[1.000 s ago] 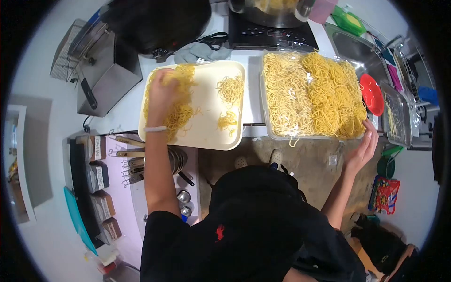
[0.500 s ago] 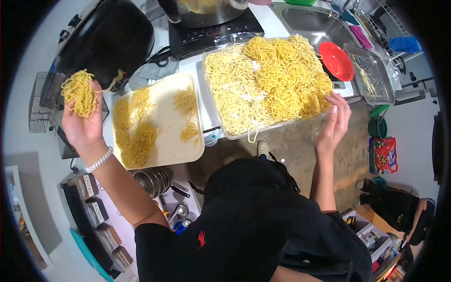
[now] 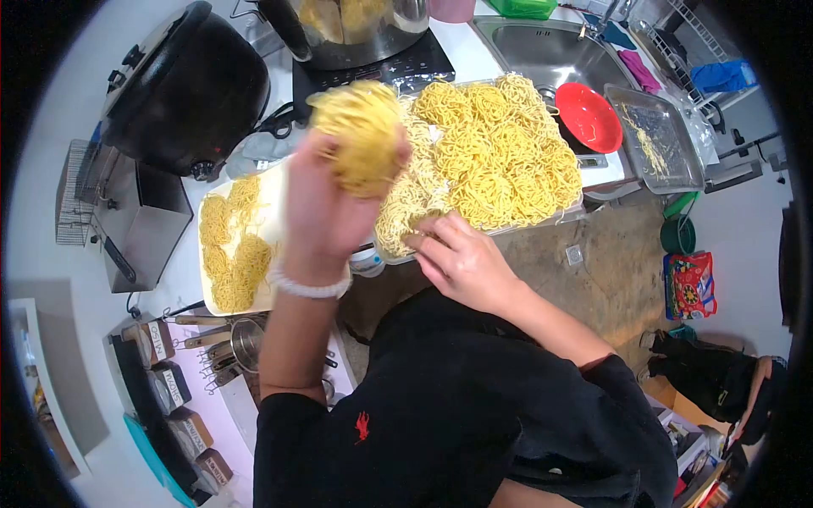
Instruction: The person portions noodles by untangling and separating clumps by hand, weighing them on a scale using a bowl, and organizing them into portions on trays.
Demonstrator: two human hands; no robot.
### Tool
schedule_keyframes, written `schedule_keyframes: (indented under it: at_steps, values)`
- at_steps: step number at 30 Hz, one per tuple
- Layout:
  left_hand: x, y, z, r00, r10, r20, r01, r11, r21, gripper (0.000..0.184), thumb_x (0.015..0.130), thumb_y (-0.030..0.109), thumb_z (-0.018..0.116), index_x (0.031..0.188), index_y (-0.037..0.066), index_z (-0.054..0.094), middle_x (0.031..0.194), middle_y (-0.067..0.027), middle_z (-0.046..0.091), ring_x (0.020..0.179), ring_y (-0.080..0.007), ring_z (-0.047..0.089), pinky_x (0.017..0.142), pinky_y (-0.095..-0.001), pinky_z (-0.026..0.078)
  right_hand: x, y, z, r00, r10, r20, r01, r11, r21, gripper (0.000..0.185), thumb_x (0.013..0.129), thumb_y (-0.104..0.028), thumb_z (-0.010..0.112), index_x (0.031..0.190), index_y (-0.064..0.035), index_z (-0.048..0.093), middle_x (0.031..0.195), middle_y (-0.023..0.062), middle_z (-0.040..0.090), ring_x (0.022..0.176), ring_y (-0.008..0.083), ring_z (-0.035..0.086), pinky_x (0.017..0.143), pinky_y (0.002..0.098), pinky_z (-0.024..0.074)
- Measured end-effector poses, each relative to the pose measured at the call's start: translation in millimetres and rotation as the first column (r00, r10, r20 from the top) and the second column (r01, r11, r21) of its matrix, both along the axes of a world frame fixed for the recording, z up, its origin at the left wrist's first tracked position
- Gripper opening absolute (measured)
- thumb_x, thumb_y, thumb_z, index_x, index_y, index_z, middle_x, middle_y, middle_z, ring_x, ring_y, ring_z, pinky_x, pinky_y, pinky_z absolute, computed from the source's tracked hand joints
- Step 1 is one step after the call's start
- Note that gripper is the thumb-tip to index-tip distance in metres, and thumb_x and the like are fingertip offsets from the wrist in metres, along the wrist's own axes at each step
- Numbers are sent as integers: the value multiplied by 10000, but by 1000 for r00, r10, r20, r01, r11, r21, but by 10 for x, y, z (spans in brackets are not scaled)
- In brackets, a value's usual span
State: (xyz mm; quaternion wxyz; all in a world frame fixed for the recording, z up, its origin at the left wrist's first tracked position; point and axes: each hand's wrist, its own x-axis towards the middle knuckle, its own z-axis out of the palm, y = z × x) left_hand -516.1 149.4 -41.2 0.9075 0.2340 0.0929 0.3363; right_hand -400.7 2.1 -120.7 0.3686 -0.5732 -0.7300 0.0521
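The blurred left hand [image 3: 329, 212], gripping noodles [image 3: 362, 127], hides part of the tray [image 3: 273, 203].

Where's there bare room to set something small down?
The narrow counter strip between the black cooktop and the sink looks bare, as does most of the sink's basin. It's crowded around the noodles: the right hand is at their near edge, and the left hand holds a noodle clump nearby.

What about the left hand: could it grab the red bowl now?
Probably not: the left hand is full with a noodle clump, and the big heap of noodles lies between it and the red bowl.
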Motion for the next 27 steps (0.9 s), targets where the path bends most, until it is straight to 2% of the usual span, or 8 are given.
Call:
schedule_keyframes:
  at_steps: [2,4,11,17,20,23,26,27]
  values:
    - [127,-131,-530,956,212,-204,-78,853,517,267,937,137,396,1148,11,500,1106,-138,542,1001,-245,555,878,-377,464,18,-5,-27,1000,-13,-10,13,1000,-2,204,751,-59,673,943,-30,611,987,77,575,938,265,562,762,368,511]
    - [187,-163,-852,834,502,-228,11,399,917,207,912,82,407,1084,21,506,1114,-145,508,1005,-269,522,872,-380,437,49,-18,-76,999,-20,-28,20,1000,21,187,740,-51,687,914,-29,624,963,84,583,902,265,569,748,363,509]
    - [184,-470,-755,643,744,-183,457,-182,870,298,757,10,461,1050,17,518,1050,-173,475,993,-350,448,909,-437,360,214,-144,-173,997,-35,-63,46,980,192,141,691,-46,701,803,-35,616,910,72,581,859,266,573,741,365,504]
    - [43,-285,-455,705,636,-314,517,-158,841,351,767,24,492,1112,56,550,1137,-156,523,1096,-328,474,950,-436,368,207,-76,-168,990,-139,0,133,945,299,233,719,-120,689,933,-52,627,1035,107,567,1000,319,551,892,450,458]
    - [68,163,-246,698,559,-447,430,172,886,319,830,52,499,1144,39,550,1109,-168,585,1028,-308,557,921,-412,428,91,121,-53,987,-147,62,129,963,238,283,769,-216,684,1001,-65,625,1126,124,564,1125,350,508,1000,499,384]
    - [329,784,-562,499,823,-272,245,168,955,308,865,129,569,1153,19,569,1035,-193,624,940,-289,611,841,-385,479,-15,320,19,973,-156,171,138,984,113,299,839,-307,644,1055,-100,634,1222,134,551,1263,370,418,1088,540,269]
    - [582,925,-909,-22,967,-255,613,214,760,304,872,166,621,1148,39,610,1030,-145,644,918,-240,610,865,-349,460,27,402,-107,933,-155,325,152,988,36,323,834,-298,624,1070,-77,626,1215,158,553,1228,370,450,1094,544,265]
    - [602,972,-974,86,951,-296,565,199,801,273,868,181,630,1100,37,634,1006,-145,651,908,-253,607,868,-363,452,44,396,-102,927,-165,337,156,986,53,300,838,-273,613,1063,-75,628,1209,167,557,1213,368,465,1091,533,275]
